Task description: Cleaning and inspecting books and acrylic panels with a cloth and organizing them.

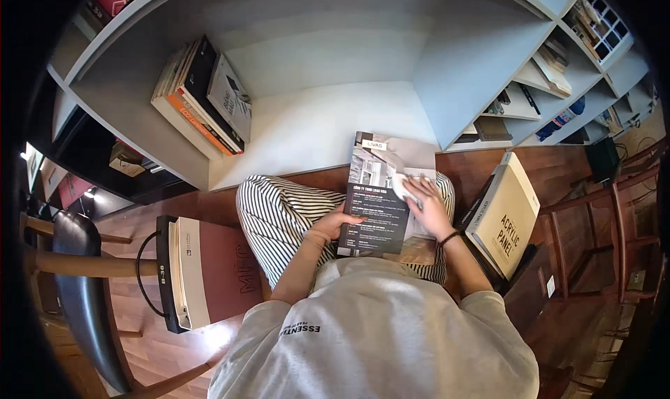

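Note:
A dark grey and black catalogue [375, 221] with a photo on its upper part and pale printed lines below lies tilted on my lap. My left hand [331, 226] grips its left edge near the lower half, thumb on top of the cover and the other fingers out of sight beneath. Against the right side of the cover, my right hand [427, 205] presses a crumpled white cloth or tissue [399, 187], its fingers bent over it. Black and white striped trousers [269, 207] show under and beside the catalogue.
Ahead is a white shelf compartment [328, 113] with several upright books [202, 109] at its left. A large maroon sample binder [223, 273] lies on the floor to my left, near a black-seated chair [84, 294]. To my right stand cream sample books [506, 221] and a wooden chair [600, 224].

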Tool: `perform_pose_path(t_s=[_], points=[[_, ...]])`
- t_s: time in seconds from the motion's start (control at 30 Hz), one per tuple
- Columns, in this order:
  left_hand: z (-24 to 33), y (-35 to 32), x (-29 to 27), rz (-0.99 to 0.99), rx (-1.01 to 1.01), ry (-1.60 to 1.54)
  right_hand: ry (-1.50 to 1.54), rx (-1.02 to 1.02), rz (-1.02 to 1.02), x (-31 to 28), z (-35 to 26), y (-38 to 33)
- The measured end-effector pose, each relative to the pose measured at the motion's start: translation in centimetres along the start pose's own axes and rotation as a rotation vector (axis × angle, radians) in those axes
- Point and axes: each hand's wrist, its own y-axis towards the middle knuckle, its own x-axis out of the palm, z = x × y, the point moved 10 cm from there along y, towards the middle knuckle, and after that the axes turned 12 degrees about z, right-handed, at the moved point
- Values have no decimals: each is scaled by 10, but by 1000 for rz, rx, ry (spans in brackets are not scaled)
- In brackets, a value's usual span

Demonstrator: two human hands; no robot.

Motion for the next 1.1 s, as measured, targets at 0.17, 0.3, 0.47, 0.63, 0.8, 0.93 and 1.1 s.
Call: perform_pose_path(t_s=[0.17, 0.3, 0.47, 0.63, 0.8, 0.93, 1.1], points=[[-10, 5, -5, 71, -72, 56, -37, 133, 121, 8, 68, 39], [-13, 6, -9, 49, -58, 39, -96, 141, 109, 10, 56, 41], [-17, 7, -16, 47, -73, 50, -6, 71, 100, -6, 12, 3], [-4, -4, 4, 87, -89, 90, 20, -29, 41, -12, -33, -32], [-7, -2, -2, 84, -106, 79, 59, -31, -25, -6, -16, -7], [-13, 4, -13, 49, -66, 43, 5, 113, 79, 6, 41, 42], [-14, 6, -4, 33, -78, 64, -127, 137, 152, 23, 98, 75]])
